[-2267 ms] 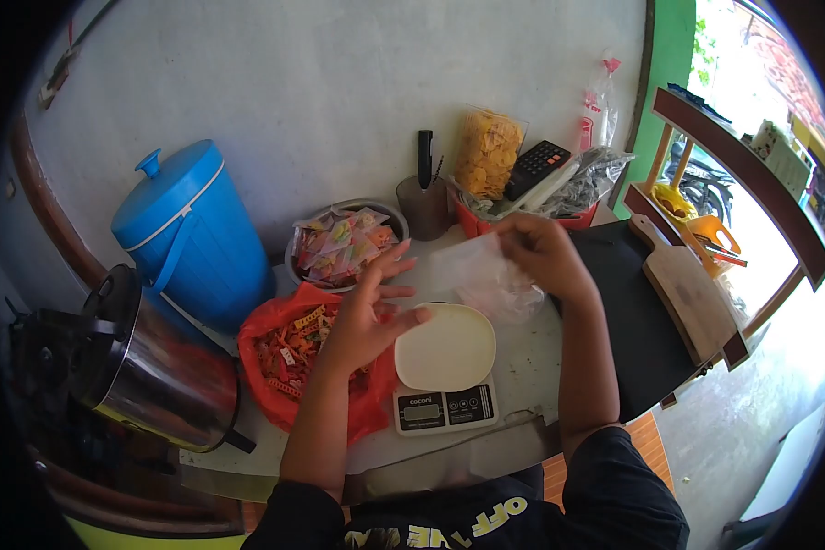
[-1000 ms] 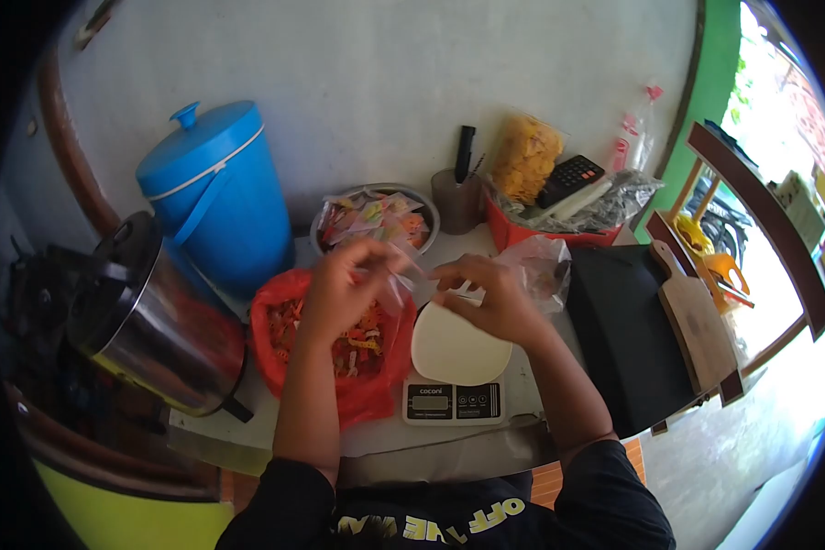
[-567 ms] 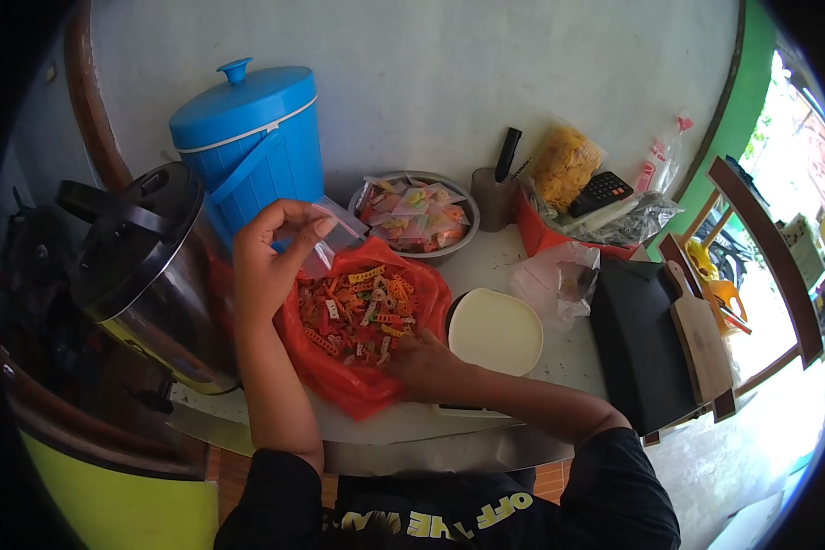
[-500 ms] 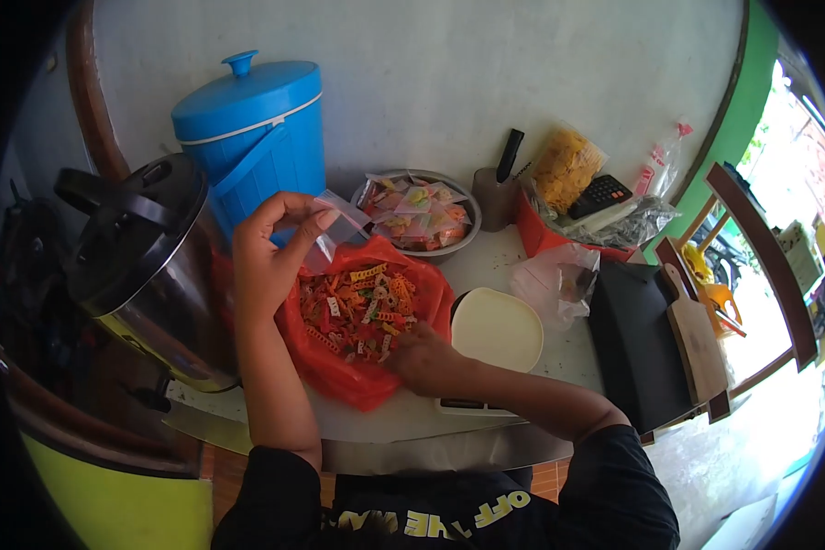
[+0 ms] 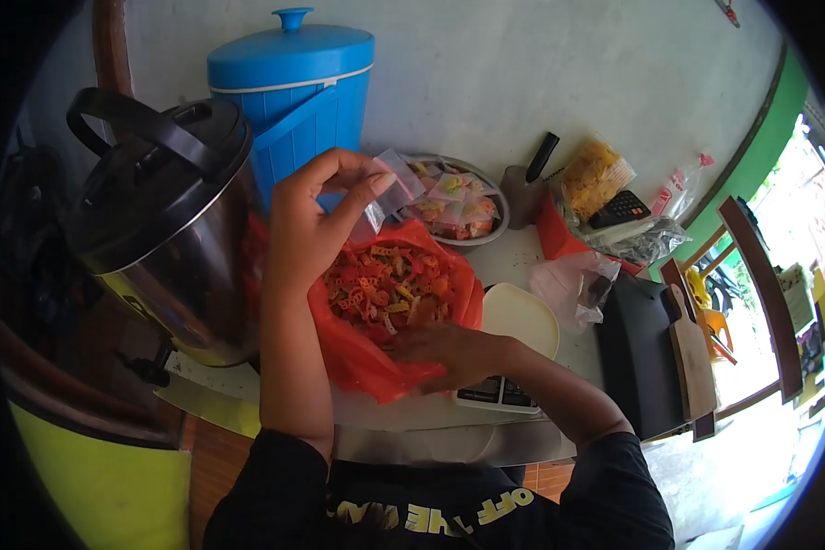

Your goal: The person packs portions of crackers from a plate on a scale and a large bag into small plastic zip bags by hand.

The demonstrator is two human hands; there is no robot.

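My left hand [image 5: 344, 197] is raised above a red plastic bag [image 5: 357, 357], its thumb and fingers pinching a small clear plastic bag [image 5: 400, 183]. Colourful dry snack pieces [image 5: 385, 286], some ladder-shaped and some wheel-shaped, fill the wide-mouthed red bag. At the bag's near right side, my right hand [image 5: 449, 353] reaches in over the rim. Its fingers look stretched out among the pieces, though they are blurred and their tips are partly hidden. Behind the red bag, a round metal bowl [image 5: 502, 209] holds several small filled clear packets [image 5: 454, 188].
A white kitchen scale [image 5: 527, 321] sits beside my right forearm. To the left stand a large steel pot with a black lid [image 5: 188, 247] and a blue lidded bucket [image 5: 307, 110]. Rightward are a red basket [image 5: 555, 229], a crumpled clear bag [image 5: 573, 284] and a wooden board [image 5: 690, 357].
The view has shifted, so most things sit further right. My right hand has moved from a bunched shape to a more stretched one at the red bag's rim. My left hand still pinches the small bag.
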